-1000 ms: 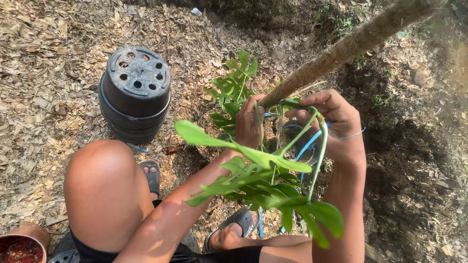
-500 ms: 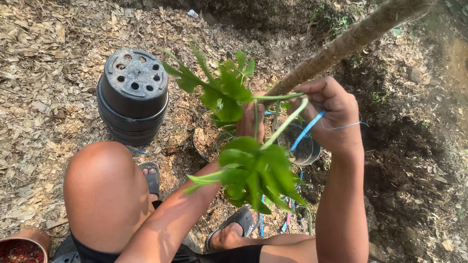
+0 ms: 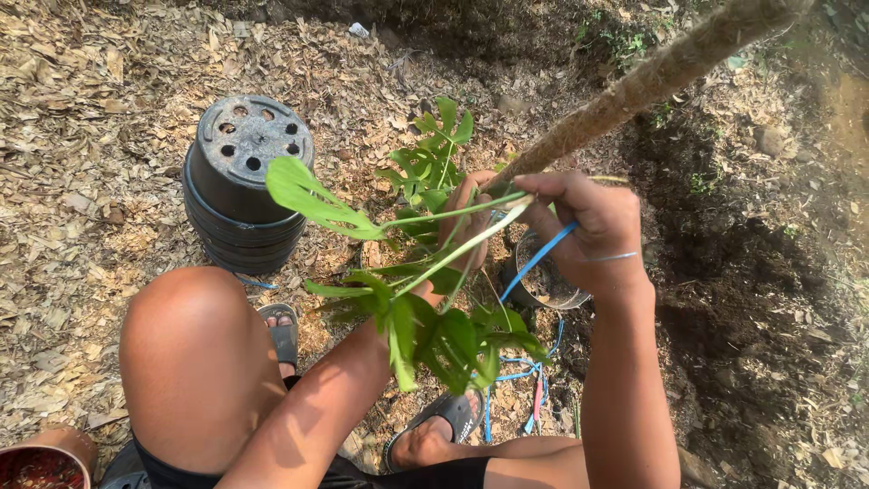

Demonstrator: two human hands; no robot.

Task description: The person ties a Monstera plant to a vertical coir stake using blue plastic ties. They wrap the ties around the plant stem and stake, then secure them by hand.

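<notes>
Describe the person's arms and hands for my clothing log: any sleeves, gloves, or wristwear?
Both arms are bare, with no sleeves in view. The left hand and right hand wear no gloves. A thin pale thread lies across the right wrist; whether it is worn or just loose string cannot be told. No rings or watch show.

This is an outdoor garden or plant-nursery plot. The ground [image 3: 81,181] is bare earth under dry leaves and wood chips, with darker dug soil [image 3: 724,299] at the right of the frame. A stack of black plastic plant pots [image 3: 246,181] stands upside down at upper left, and a terracotta pot [image 3: 41,457] sits in the lower left corner. A coir-wrapped pole [image 3: 652,81] slants across the upper right above green leafy plants [image 3: 433,163].
</notes>
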